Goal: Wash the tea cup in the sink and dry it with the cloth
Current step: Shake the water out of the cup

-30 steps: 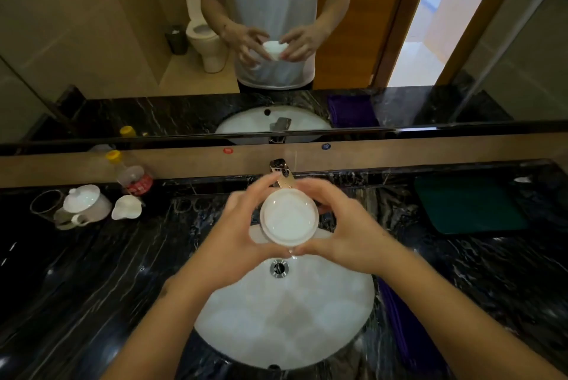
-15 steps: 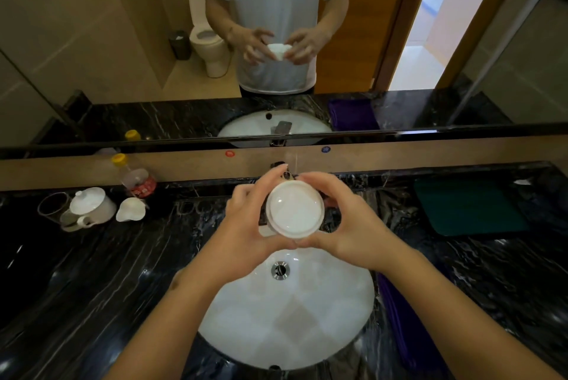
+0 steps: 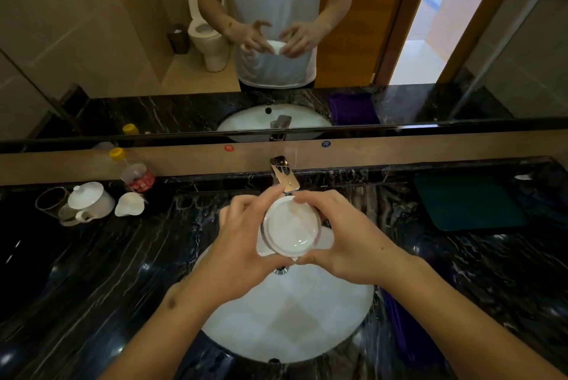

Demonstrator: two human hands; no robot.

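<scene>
Fingers [image 3: 246, 207] of left hand [image 3: 242, 244] and right hand [image 3: 347, 238] curled around white tea cup [image 3: 290, 227], held above round white sink [image 3: 289, 315], under faucet [image 3: 284, 173]. Purple cloth [image 3: 405, 330] on black marble desk [image 3: 92, 272], just right of sink.

Sink [image 3: 307, 333] sunk in counter [image 3: 76, 287]; faucet [image 3: 284, 173] behind; teapot [image 3: 89, 201] far left; folded cloth [image 3: 467, 201] right.

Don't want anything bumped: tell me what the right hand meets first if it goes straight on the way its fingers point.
Likely the faucet: the right hand, gripping the tea cup, points toward it; depth unclear.
</scene>
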